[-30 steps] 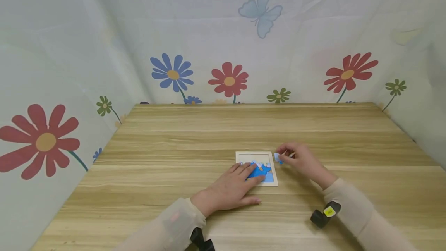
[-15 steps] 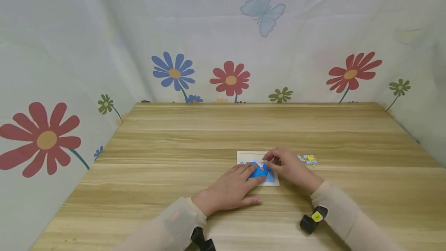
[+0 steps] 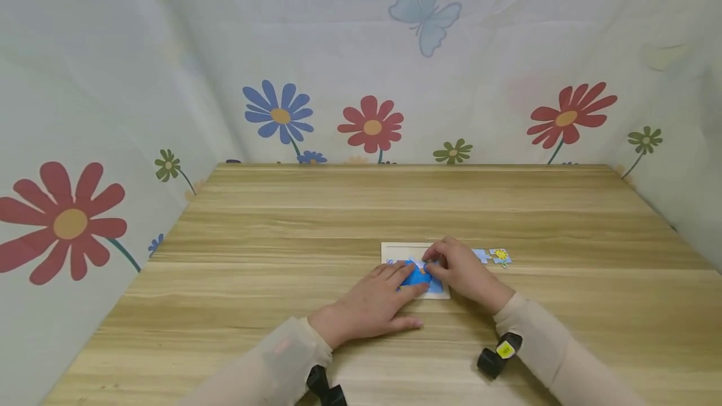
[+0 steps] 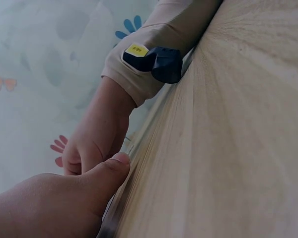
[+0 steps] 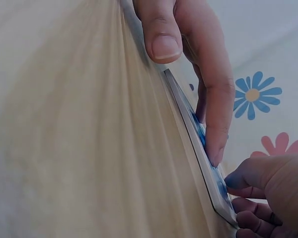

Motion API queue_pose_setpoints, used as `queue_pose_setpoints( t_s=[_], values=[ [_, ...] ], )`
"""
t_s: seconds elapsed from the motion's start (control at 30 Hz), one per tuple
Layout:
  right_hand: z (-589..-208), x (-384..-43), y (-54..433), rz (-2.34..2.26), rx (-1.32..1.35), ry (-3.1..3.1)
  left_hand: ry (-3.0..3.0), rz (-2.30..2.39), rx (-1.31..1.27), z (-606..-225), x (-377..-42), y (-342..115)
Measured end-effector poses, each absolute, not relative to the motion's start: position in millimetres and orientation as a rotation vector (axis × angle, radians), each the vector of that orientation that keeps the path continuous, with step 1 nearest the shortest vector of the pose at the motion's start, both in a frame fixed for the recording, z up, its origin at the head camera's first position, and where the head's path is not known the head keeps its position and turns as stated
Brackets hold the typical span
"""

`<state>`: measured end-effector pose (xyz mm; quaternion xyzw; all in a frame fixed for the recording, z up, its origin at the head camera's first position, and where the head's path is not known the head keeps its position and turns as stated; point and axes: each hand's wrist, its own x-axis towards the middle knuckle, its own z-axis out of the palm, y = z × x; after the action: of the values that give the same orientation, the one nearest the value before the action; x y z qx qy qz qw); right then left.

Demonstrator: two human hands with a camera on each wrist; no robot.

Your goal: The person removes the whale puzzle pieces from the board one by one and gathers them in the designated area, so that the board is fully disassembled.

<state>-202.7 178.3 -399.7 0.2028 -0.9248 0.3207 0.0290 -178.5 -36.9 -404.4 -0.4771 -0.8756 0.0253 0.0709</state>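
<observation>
A small jigsaw puzzle in a pale frame (image 3: pixel 403 247) lies on the table, its lower part filled with blue pieces (image 3: pixel 416 276). My left hand (image 3: pixel 369 306) rests on the puzzle with fingers extended, the thumb on the wood below the frame. At the frame's right side, my right hand (image 3: pixel 470 274) has its thumb and fingers together over the puzzle, pinching a puzzle piece that the fingers mostly hide. In the right wrist view, the right thumb (image 5: pixel 241 178) touches the puzzle near a left fingertip (image 5: pixel 216 156). The left wrist view shows the left thumb (image 4: pixel 111 171) before the right hand.
To the right of the frame lie loose puzzle pieces (image 3: pixel 499 255), one with a yellow flower. The wooden table (image 3: pixel 282 205) runs back to a flower-printed cloth (image 3: pixel 479 67). A black wrist camera (image 3: pixel 493 361) hangs beneath the right sleeve.
My right hand has moved left with a puzzle piece, from beside the frame to over its right part. This uncovers the loose pieces on the right. The left hand stays in place.
</observation>
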Motion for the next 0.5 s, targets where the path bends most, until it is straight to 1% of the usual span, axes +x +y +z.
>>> queue_pose_setpoints(
  t_s=[0.5],
  values=[
    [-400.1, -202.9, 178.2, 0.983, 0.583, -2.875, -2.667, 0.049, -1.434, -402.1, -176.4, -35.9]
  ],
)
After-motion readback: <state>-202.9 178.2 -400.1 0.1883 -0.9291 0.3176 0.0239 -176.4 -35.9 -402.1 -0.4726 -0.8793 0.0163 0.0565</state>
